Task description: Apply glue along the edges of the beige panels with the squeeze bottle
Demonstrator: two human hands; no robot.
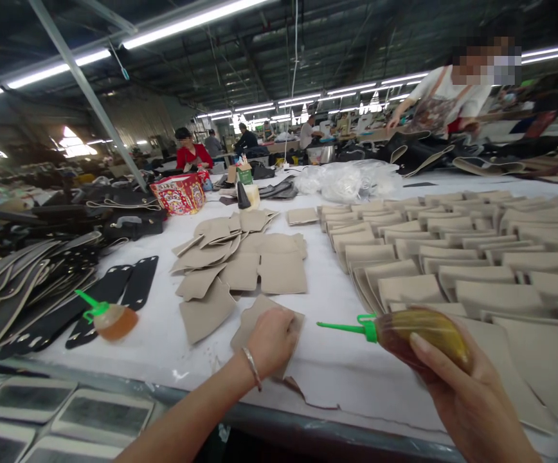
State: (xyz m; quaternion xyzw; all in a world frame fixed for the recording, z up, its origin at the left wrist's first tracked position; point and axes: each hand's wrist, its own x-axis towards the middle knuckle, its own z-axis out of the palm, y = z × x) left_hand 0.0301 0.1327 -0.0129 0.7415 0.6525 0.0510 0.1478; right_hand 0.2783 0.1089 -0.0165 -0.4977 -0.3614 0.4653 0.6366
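Observation:
In the head view my right hand (467,392) is wrapped round a squeeze bottle (423,334) of amber liquid. Its green nozzle points left, above the white table surface (351,366). My left hand (274,337), with a bracelet at the wrist, has its fingers curled onto a beige leather piece (252,321) near the table's front edge; the fingertips are partly hidden. Just beyond it lies a loose pile of similar beige pieces (240,260). Folded beige pieces (414,289) stand in overlapping rows on the right.
A second green-tipped squeeze bottle (117,321) rests on black straps (139,283) at left. Behind are a red patterned tub (177,194) and clear plastic bags (351,181). Dark-centred panels (100,415) lie at lower left. A co-worker (443,96) leans over black pieces at the far right.

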